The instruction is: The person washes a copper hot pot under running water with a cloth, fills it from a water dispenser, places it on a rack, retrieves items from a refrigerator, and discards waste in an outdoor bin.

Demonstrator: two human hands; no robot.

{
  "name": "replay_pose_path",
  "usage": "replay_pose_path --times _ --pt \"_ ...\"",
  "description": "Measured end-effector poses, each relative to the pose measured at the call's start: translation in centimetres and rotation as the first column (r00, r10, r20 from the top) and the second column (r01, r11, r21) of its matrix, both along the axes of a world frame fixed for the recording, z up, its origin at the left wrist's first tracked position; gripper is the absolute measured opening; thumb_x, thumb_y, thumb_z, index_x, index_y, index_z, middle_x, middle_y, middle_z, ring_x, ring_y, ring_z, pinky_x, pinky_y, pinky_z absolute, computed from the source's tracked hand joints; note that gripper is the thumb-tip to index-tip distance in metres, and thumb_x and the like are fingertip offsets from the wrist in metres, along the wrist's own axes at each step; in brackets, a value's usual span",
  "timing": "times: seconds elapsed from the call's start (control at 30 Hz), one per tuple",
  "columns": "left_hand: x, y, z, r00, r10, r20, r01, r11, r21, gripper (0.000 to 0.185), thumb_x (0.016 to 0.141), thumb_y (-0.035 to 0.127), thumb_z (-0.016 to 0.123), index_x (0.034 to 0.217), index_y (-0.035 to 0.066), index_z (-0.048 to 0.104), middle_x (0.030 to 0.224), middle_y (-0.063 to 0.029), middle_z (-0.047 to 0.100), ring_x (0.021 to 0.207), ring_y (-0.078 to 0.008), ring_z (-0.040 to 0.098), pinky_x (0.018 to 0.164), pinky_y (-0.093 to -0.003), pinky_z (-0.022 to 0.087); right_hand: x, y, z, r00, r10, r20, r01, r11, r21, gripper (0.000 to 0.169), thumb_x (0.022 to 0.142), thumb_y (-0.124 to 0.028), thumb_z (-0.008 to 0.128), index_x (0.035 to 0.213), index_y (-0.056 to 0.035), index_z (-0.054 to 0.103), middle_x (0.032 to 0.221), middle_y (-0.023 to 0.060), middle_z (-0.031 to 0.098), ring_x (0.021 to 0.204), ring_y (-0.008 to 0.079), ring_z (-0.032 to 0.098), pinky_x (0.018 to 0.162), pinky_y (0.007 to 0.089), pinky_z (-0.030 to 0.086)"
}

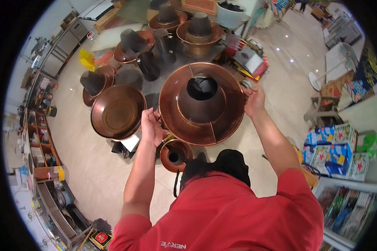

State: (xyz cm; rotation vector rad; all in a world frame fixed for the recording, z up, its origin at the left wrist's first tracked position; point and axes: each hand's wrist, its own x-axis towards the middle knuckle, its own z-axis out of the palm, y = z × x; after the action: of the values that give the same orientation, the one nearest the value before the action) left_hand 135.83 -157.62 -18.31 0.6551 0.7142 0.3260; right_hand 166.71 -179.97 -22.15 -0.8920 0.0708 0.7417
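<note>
A large copper hot pot [202, 111] with a dark conical chimney is held level in front of me. My left hand [152, 127] grips its left handle, and my right hand [254, 100] grips the ring handle on its right side. Two thin dividers cross its trough, which looks bare. Black material, perhaps charcoal, shows inside the chimney mouth. Just left of my left hand rests a wide, shallow copper pan [117, 113]. Below the big pot stands a smaller copper pot [176, 155] with a dark central opening.
Several more chimney hot pots, among them one copper pot [199, 33], crowd the dark tabletop [152, 91]. Near them are a black jug [148, 66] and a white bucket [231, 15] of black lumps. Beer cartons [330, 152] are stacked at right; wooden shelving [39, 138] lines the left.
</note>
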Motion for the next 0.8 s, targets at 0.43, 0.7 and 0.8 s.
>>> replay_pose_path --times 0.43,0.7,0.8 --pt "13.9 13.2 -9.3 0.789 0.53 -0.312 -0.549 0.835 0.028 0.032 0.085 0.047 0.044 0.082 0.015 0.044 0.119 -0.001 0.053 0.121 -0.0288 0.041 0.094 -0.0784 0.022 16.2 25.7 -10.5 0.844 0.502 -0.189 -0.492 0.865 0.099 0.038 0.079 -0.027 0.048 0.107 -0.0052 0.062 0.108 0.0078 0.064 0.103 0.0232 0.056 0.1 0.0363 0.038" --pt "17.5 16.2 -11.3 0.72 0.579 -0.383 -0.616 0.787 0.03 0.044 0.085 0.051 0.039 0.095 0.013 0.057 0.125 0.0 0.054 0.116 -0.0296 0.045 0.094 -0.0759 0.026 20.6 33.7 -14.3 0.761 0.593 -0.262 -0.59 0.801 0.098 0.03 0.079 -0.024 0.05 0.101 -0.0058 0.061 0.103 0.0061 0.063 0.1 0.0201 0.055 0.096 0.0332 0.038" --pt "17.5 16.4 -11.9 0.688 0.617 -0.383 -0.659 0.752 0.028 0.047 0.084 0.052 0.039 0.102 0.012 0.058 0.125 -0.0008 0.052 0.115 -0.03 0.045 0.094 -0.0754 0.026 21.3 35.5 -14.8 0.726 0.64 -0.251 -0.635 0.765 0.112 0.03 0.079 -0.023 0.049 0.101 -0.0057 0.061 0.103 0.006 0.063 0.099 0.0203 0.056 0.095 0.033 0.039"
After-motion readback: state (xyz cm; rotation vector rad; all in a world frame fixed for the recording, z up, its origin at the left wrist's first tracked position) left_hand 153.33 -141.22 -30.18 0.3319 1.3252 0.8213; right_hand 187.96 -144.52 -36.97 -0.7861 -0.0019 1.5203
